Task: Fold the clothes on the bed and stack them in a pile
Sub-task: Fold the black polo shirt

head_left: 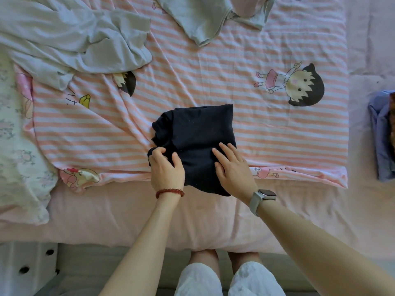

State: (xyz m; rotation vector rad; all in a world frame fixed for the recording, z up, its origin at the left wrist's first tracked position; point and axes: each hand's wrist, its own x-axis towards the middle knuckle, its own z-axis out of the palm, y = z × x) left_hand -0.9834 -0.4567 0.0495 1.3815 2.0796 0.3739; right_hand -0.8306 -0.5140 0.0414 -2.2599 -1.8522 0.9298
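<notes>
At bed centre, dark folded garment (198, 144): soft, light, floppy. Left hand (166, 169) pinches its 9 o'clock edge; right hand (233, 169) presses flat, fingers spread.

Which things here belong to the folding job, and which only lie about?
Job: dark navy garment, gripped by the left hand, right hand flat on it; grey garment; pale green garment; folded blue pile.
Lying about: striped cartoon sheet; floral pillow.
</notes>
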